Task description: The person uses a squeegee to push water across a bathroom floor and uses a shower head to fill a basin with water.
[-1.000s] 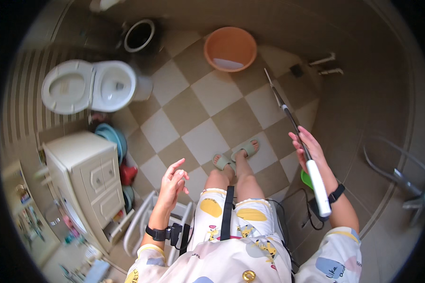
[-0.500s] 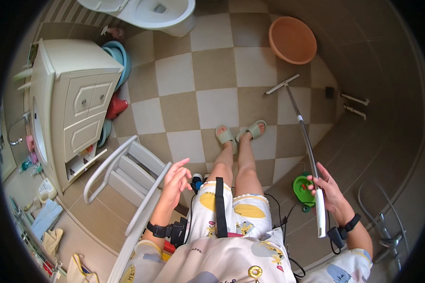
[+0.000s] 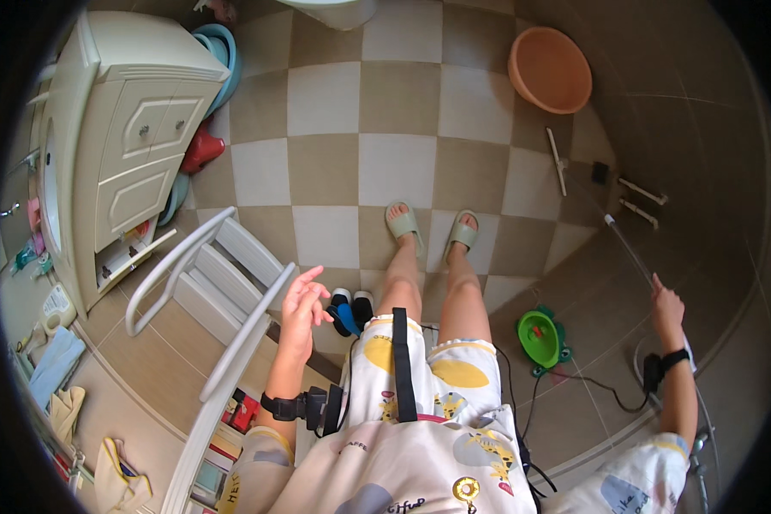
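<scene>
My right hand point(image 3: 669, 310) is closed around the pole of a long-handled floor squeegee point(image 3: 632, 246) at the right, with the forefinger stretched along the pole. The thin blade of the squeegee rests on the tiles near the right wall, and the pole slants down toward me. Part of its lower pole is hard to make out against the brown tile, and the grip end is mostly hidden behind my hand and wrist. My left hand point(image 3: 303, 310) hangs in the air beside the grey step stool's rail, fingers loosely apart, holding nothing.
An orange basin point(image 3: 550, 70) stands at the far right, and a green tub point(image 3: 539, 339) lies near my right leg. To the left are a white cabinet point(image 3: 141, 146) with an ajar lower flap and the grey step stool point(image 3: 206, 300). Pipes point(image 3: 641, 203) jut from the right wall.
The squeegee has swung right with my right hand, its blade now turned nearly lengthwise by the wall. My feet have moved apart, and the whole view has shifted. The left hand remains empty.
</scene>
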Demonstrator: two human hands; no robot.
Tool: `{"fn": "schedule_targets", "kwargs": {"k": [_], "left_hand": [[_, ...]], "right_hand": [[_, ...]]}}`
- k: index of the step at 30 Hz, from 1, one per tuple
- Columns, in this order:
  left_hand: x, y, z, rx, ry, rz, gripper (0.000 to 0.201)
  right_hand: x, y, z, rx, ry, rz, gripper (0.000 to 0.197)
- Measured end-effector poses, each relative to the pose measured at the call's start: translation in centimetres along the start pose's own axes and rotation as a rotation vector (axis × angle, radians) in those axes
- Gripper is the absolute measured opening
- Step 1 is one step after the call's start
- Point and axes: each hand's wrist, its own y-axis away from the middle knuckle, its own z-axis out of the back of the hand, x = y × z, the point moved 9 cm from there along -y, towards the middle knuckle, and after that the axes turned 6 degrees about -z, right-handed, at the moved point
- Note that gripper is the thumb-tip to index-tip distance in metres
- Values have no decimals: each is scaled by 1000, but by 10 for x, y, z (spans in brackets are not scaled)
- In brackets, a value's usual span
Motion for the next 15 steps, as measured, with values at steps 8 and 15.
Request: {"fn": "schedule_targets", "kwargs": {"k": [8,15], "left_hand": [[16,23,-11,-99,61,-12,34],[46,51,-64,-87,136,-26,34]], "right_hand": [[-4,-43,99,-362,38,199,27],[-6,-36,77,-267,235,197,22]]}}
